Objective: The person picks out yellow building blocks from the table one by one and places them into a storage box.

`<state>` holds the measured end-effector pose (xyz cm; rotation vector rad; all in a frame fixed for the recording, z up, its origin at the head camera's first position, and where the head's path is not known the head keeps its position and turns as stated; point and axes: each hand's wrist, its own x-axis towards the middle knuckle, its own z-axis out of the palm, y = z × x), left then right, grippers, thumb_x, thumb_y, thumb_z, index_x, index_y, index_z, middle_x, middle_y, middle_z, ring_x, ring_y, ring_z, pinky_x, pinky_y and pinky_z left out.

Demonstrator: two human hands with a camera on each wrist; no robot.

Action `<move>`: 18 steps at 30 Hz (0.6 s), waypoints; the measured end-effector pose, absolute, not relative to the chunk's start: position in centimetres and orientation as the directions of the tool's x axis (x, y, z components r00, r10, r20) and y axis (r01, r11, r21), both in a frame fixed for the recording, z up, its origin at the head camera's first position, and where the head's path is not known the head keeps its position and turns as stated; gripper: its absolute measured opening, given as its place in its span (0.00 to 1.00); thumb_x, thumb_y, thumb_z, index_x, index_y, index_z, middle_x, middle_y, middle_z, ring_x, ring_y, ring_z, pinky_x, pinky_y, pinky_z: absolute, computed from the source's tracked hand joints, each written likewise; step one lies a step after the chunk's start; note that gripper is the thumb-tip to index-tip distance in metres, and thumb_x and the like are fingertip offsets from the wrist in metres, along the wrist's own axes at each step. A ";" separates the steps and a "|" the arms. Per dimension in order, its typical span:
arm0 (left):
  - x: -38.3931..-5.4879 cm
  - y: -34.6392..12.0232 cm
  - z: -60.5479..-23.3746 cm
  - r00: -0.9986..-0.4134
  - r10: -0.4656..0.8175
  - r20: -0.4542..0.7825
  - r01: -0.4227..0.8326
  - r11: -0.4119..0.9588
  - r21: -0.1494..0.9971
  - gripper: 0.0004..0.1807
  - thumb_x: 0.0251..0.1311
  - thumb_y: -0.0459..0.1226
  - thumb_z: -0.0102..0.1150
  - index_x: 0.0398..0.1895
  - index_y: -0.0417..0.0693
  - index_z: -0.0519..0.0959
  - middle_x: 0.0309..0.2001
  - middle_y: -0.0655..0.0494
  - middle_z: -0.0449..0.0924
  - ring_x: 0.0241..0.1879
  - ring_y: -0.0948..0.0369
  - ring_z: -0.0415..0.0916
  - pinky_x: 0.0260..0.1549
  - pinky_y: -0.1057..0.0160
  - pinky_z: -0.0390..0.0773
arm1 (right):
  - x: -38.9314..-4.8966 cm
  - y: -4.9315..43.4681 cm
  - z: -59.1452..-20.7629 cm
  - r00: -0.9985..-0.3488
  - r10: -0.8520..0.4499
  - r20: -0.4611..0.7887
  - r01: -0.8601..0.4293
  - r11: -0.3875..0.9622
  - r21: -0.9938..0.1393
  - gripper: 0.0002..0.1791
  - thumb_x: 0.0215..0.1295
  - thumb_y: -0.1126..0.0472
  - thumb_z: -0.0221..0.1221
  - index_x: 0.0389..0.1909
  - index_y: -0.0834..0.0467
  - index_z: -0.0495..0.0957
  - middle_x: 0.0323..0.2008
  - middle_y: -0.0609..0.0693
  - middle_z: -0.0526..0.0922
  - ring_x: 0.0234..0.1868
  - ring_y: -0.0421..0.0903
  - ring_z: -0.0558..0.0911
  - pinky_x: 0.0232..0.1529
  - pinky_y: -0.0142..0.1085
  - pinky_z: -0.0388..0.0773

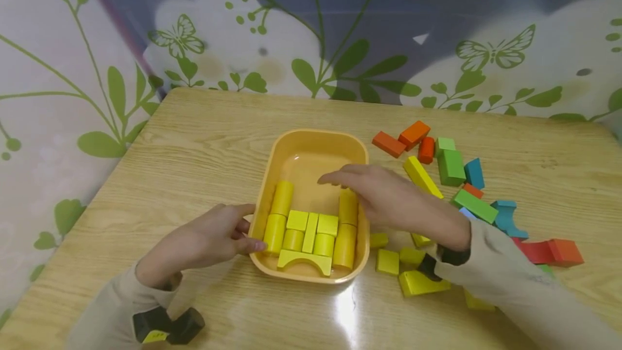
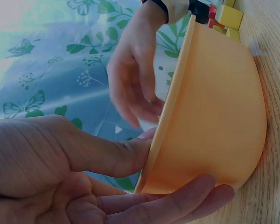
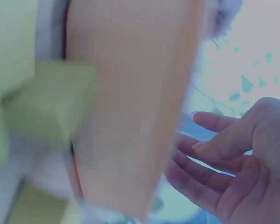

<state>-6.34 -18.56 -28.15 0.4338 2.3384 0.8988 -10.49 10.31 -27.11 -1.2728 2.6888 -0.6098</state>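
An orange plastic tray (image 1: 316,136) stands on the table with several yellow blocks inside. Its near half holds a yellow arch block (image 1: 304,260), short yellow blocks behind it, and yellow cylinders (image 1: 275,234) along both side walls. My left hand (image 1: 204,242) grips the tray's left wall, thumb over the rim and fingers outside, as the left wrist view also shows. Above the right rim hovers my right hand (image 1: 384,193), fingers loosely bent and reaching over the inside. The right wrist view shows nothing in the right hand (image 3: 233,163); that view is blurred.
Right of the tray lie loose yellow blocks (image 1: 387,262), partly behind my right forearm. Farther right are orange (image 1: 414,134), green (image 1: 452,168), blue (image 1: 505,217) and red (image 1: 539,251) blocks. A leaf-patterned covering (image 1: 272,64) borders the wooden table (image 1: 204,139) at the back.
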 end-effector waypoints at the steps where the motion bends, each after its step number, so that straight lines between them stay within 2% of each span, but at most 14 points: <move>1: -6.3 -18.5 -28.1 -0.772 0.487 -0.408 0.084 0.715 0.694 0.40 0.62 0.37 0.63 0.68 0.22 0.54 0.42 0.48 0.84 0.35 0.63 0.77 0.34 0.63 0.76 | -10.5 11.2 -26.9 -0.651 -0.751 0.109 -0.723 0.569 -0.392 0.33 0.55 0.85 0.48 0.60 0.59 0.75 0.52 0.54 0.80 0.47 0.49 0.80 0.46 0.41 0.79; 4: -6.3 -18.5 -28.0 -0.771 0.484 -0.413 0.073 0.712 0.699 0.39 0.62 0.36 0.63 0.68 0.24 0.55 0.43 0.47 0.83 0.38 0.63 0.79 0.37 0.62 0.77 | -10.0 13.9 -26.5 -0.666 -0.725 0.175 -0.725 0.574 -0.380 0.28 0.58 0.83 0.52 0.58 0.61 0.75 0.53 0.54 0.80 0.46 0.49 0.81 0.44 0.41 0.79; 6: -6.3 -18.4 -28.0 -0.770 0.488 -0.410 0.073 0.707 0.704 0.40 0.62 0.37 0.63 0.69 0.24 0.55 0.44 0.46 0.83 0.39 0.62 0.79 0.37 0.61 0.77 | -9.3 15.8 -26.6 -0.686 -0.706 0.176 -0.711 0.599 -0.369 0.27 0.57 0.82 0.56 0.58 0.61 0.75 0.53 0.54 0.80 0.45 0.49 0.81 0.42 0.41 0.80; 9: -6.3 -18.4 -28.0 -0.774 0.485 -0.407 0.079 0.712 0.697 0.41 0.62 0.37 0.63 0.69 0.23 0.54 0.44 0.46 0.83 0.40 0.62 0.79 0.38 0.60 0.78 | -8.1 18.3 -27.3 -0.718 -0.683 0.134 -0.679 0.646 -0.348 0.27 0.55 0.79 0.62 0.57 0.61 0.76 0.52 0.54 0.81 0.44 0.50 0.82 0.41 0.43 0.80; 13: -6.3 -18.5 -28.3 -0.775 0.489 -0.400 0.094 0.715 0.693 0.42 0.62 0.37 0.64 0.68 0.20 0.52 0.44 0.44 0.83 0.39 0.61 0.80 0.39 0.59 0.79 | -6.5 20.7 -28.7 -0.781 -0.623 0.048 -0.600 0.726 -0.334 0.25 0.53 0.76 0.66 0.54 0.59 0.78 0.51 0.52 0.81 0.49 0.52 0.80 0.45 0.47 0.79; 18: -6.2 -18.4 -28.2 -0.778 0.466 -0.421 0.056 0.720 0.692 0.43 0.62 0.36 0.63 0.69 0.20 0.50 0.46 0.41 0.82 0.40 0.60 0.81 0.43 0.56 0.79 | -5.5 22.2 -29.9 -0.809 -0.588 0.025 -0.557 0.750 -0.357 0.25 0.52 0.72 0.69 0.53 0.56 0.80 0.50 0.51 0.82 0.49 0.52 0.80 0.44 0.46 0.79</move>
